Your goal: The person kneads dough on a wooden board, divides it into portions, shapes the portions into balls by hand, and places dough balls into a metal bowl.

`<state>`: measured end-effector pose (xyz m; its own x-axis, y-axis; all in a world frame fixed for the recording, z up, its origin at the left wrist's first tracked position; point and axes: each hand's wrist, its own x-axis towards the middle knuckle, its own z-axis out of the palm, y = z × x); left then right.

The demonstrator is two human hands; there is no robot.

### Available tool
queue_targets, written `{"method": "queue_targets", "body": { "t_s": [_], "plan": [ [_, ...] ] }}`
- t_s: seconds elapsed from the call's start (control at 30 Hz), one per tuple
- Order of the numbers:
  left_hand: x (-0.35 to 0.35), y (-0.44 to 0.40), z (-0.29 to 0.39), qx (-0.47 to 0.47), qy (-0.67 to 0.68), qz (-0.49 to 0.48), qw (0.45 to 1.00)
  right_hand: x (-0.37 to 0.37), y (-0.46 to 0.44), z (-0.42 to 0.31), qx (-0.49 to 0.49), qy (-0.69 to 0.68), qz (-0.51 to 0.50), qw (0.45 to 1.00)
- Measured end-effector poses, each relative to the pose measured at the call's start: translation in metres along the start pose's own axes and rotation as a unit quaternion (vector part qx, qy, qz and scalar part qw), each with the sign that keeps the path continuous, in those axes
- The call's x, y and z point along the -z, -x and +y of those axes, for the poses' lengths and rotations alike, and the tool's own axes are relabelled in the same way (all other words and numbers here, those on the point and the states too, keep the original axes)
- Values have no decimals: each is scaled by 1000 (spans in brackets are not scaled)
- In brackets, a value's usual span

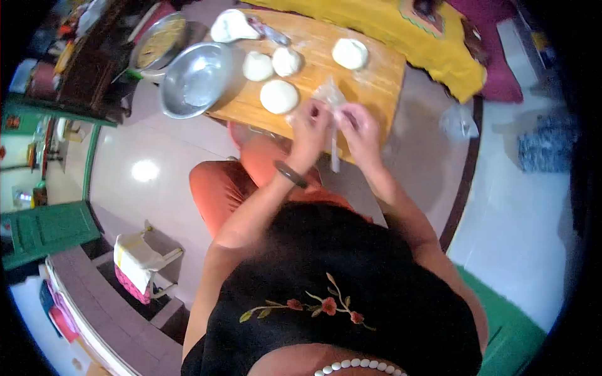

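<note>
Upper left of the frame: a wide basin holding something yellowish-brown. Overlapping its right side in view, a tilted-looking steel bowl, bare metal showing inside. At top centre-left, a white bag lies on the wooden table; I can't read its contents.

Next, two dough balls side by side, and a smooth dough round just beyond the left hand. That hand's fingertips pinch the near part of a clear plastic bag; the right hand grips it too, nearly meeting the left. I judge both about equally near. The bag fans out beyond the fingers, its long axis roughly away from the body. Blur there, so I may misread the folds.

Farther right, another dough piece sits past the right hand.
</note>
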<state>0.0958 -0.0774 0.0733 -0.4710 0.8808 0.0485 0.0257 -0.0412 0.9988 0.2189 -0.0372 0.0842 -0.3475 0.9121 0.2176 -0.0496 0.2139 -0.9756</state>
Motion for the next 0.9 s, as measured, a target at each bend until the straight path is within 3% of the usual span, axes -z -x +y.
{"method": "queue_targets", "body": {
  "t_s": [0.07,0.1,0.13,0.3,0.4,0.5,0.6,0.8,0.9],
  "plan": [
    [-6,0,-13,-63,-41,18,997,-3,-3,-7,21,78,2,997],
    [-7,3,-5,-74,-41,20,996,-2,-3,-11,-21,88,1,996],
    [-12,2,-7,-4,28,18,999,1,-4,-15,-64,102,1,993],
    [-13,1,-12,-40,-19,25,999,12,-11,12,-123,47,-26,991],
    [-11,3,-7,-30,-12,11,999,14,-15,31,-74,43,-37,996],
    [-13,6,-5,16,51,-3,999,12,-18,28,-90,-1,-33,995],
    [-16,3,-13,-69,27,19,997,10,-19,31,-76,91,-25,993],
    [-8,3,-8,8,-24,4,1000,5,-19,35,-62,6,-27,998],
    [-13,4,-17,-12,11,13,1000,17,-19,41,-165,-74,-60,982]
  ]
}}
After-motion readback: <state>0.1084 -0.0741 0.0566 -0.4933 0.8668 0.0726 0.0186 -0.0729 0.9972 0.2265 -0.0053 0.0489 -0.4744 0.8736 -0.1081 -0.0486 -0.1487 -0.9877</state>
